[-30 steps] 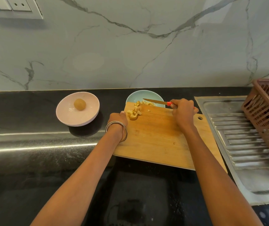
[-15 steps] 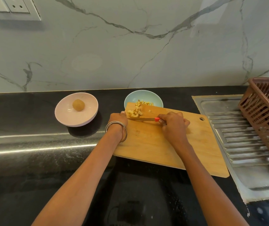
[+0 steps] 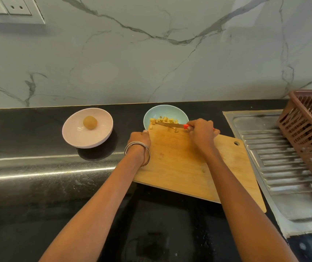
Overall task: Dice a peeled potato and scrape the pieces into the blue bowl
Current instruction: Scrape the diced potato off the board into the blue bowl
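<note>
Scraping potato dice [image 3: 167, 121] w/ knife [image 3: 172, 125] into blue bowl [image 3: 165, 110]

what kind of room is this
Most likely a home kitchen: a black stone counter under a marble backsplash, a steel sink drainboard with a dish basket, and a cutting board in use.

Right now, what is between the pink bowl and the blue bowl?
Only bare black stone countertop lies between the round pink bowl and the round blue bowl, seen in the head view.

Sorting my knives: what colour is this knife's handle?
Red-orange; the knife handle shows just past the right hand in the head view.
</note>
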